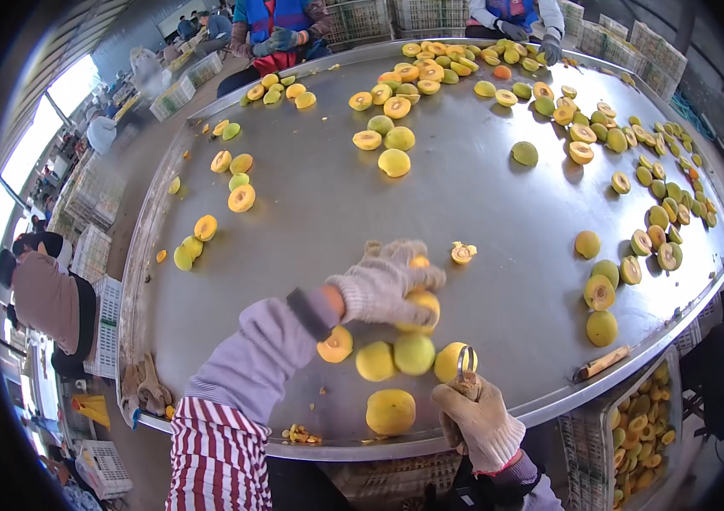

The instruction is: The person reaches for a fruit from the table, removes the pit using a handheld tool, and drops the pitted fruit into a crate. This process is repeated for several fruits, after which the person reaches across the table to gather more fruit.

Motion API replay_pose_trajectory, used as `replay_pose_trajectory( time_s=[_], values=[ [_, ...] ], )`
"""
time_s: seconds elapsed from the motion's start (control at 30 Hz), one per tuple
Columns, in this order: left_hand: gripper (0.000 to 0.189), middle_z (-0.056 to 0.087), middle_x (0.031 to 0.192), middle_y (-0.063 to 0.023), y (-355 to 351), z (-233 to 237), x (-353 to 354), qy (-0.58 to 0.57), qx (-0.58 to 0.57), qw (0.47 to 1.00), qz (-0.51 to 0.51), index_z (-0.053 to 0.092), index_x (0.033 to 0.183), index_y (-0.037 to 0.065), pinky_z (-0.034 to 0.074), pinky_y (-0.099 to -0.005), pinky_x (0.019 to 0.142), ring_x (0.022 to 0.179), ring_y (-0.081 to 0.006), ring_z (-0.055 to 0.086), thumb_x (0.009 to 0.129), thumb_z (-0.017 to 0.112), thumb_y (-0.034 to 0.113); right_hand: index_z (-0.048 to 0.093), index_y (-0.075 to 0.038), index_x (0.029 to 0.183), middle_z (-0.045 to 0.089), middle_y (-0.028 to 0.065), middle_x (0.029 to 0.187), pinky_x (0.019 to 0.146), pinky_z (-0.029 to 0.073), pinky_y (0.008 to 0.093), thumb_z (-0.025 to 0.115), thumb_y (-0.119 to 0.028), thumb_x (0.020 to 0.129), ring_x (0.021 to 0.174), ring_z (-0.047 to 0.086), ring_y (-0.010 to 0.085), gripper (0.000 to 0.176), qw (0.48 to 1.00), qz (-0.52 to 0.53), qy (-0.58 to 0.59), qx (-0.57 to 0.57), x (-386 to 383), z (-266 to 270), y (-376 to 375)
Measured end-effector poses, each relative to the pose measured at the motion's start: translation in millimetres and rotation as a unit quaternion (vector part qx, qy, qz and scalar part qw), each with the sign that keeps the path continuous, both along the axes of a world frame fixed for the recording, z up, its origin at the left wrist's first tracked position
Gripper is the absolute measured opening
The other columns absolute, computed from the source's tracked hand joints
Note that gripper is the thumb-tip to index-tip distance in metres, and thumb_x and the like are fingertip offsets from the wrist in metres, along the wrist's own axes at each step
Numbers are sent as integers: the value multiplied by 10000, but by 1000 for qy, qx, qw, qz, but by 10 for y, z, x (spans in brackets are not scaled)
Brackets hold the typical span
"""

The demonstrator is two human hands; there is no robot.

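My left hand (392,285), in a pale knitted glove, reaches over the middle of the metal table, its fingers curled on a yellow peach half (421,312). A bit of orange fruit shows between the gloved fingers. My right hand (483,417), gloved too, grips a pitting tool (466,358) with a curved metal loop, right against a yellow peach half (449,364). Beside it lie a greenish peach half (414,354), another peach half (374,362) and a cut-side-up half (335,345). Closer to the edge sits a larger peach half (391,412).
Many peach halves (598,292) lie along the table's (311,238) right side and far end. A wooden-handled tool (603,364) rests by the right rim. A full fruit crate (634,426) stands below. Two co-workers (281,34) work opposite. Gloves (147,387) lie at the left corner.
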State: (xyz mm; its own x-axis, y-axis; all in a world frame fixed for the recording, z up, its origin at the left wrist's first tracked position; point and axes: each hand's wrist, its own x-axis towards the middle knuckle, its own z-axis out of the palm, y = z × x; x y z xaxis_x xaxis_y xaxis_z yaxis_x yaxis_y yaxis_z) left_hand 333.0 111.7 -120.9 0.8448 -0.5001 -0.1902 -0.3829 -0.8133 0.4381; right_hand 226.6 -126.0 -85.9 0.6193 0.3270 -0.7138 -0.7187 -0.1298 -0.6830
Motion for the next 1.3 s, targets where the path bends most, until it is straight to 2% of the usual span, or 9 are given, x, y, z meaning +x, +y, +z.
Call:
replay_pose_trajectory(
  time_s=[0.17, 0.23, 0.37, 0.67, 0.73, 0.87, 0.97, 1.17, 1.3],
  values=[
    [497, 481, 1419, -209, -105, 196, 57, 198, -32, 964, -173, 628, 1326, 180, 378, -421, 1122, 1325, -374, 471, 899, 659, 432, 598, -58, 817, 519, -6, 550, 408, 348, 246, 652, -311, 890, 428, 464, 84, 269, 1000, 12, -21, 16, -35, -2, -115],
    [453, 585, 1320, -167, -416, 159, 106, -134, -86, 986, 53, 636, 1309, 154, 447, -424, 1060, 1256, -368, 542, 905, 664, 359, 588, -52, 877, 520, -4, 567, 409, 353, 244, 659, -333, 909, 435, 459, 81, 292, 999, -21, -27, 27, -50, -30, -154],
    [452, 640, 1267, -143, -659, -204, 361, -221, 47, 971, 73, 644, 1290, 138, 468, -428, 1037, 1230, -345, 573, 882, 696, 326, 588, -51, 905, 520, -9, 620, 426, 360, 235, 666, -287, 933, 462, 457, 76, 250, 992, -82, -42, 82, -42, 1, -259],
    [415, 693, 1172, -64, -697, 934, -693, 297, -179, 924, 163, 621, 1299, 23, 499, -291, 926, 1041, -122, 621, 935, 671, 215, 569, -59, 931, 481, -38, 662, 439, 384, 244, 656, -245, 933, 509, 457, 60, 206, 965, -179, -66, 179, -100, -27, -477],
    [449, 688, 1194, -58, -628, 1094, -945, 347, -37, 937, -27, 607, 1330, 31, 489, -287, 944, 1072, -136, 620, 937, 691, 231, 567, -53, 931, 489, -36, 666, 438, 377, 241, 660, -243, 931, 512, 461, 60, 211, 959, -183, -73, 202, -126, -43, -504],
    [460, 690, 1203, -57, -764, 1285, -1111, 384, -17, 920, -75, 604, 1344, 38, 477, -289, 974, 1110, -150, 616, 943, 694, 245, 567, -52, 934, 495, -35, 666, 439, 374, 239, 664, -244, 933, 513, 466, 60, 215, 957, -185, -86, 208, -210, -24, -570],
    [466, 688, 1226, -109, -980, 1328, -818, 254, -85, 952, 148, 614, 1334, 53, 479, -313, 999, 1164, -204, 618, 940, 675, 294, 561, -56, 935, 502, -29, 654, 438, 369, 237, 665, -244, 935, 501, 466, 62, 215, 947, -223, -81, 216, -288, -47, -665],
    [613, 389, 1563, -186, -1942, 789, 141, -3, 56, 997, -46, 543, 1395, 143, 417, -456, 1101, 1330, -408, 499, 898, 638, 489, 544, -74, 918, 526, -18, 623, 409, 359, 237, 679, -247, 934, 461, 469, 75, 221, 920, -303, -86, 233, -307, -103, -992],
    [674, 363, 1582, -165, -2868, 453, 633, -125, 46, 989, -69, 516, 1434, 178, 378, -443, 1147, 1417, -367, 413, 867, 677, 504, 551, -66, 910, 531, -4, 594, 399, 358, 238, 679, -221, 934, 434, 468, 89, 203, 897, -355, -84, 251, -279, -56, -1190]
  ],
)
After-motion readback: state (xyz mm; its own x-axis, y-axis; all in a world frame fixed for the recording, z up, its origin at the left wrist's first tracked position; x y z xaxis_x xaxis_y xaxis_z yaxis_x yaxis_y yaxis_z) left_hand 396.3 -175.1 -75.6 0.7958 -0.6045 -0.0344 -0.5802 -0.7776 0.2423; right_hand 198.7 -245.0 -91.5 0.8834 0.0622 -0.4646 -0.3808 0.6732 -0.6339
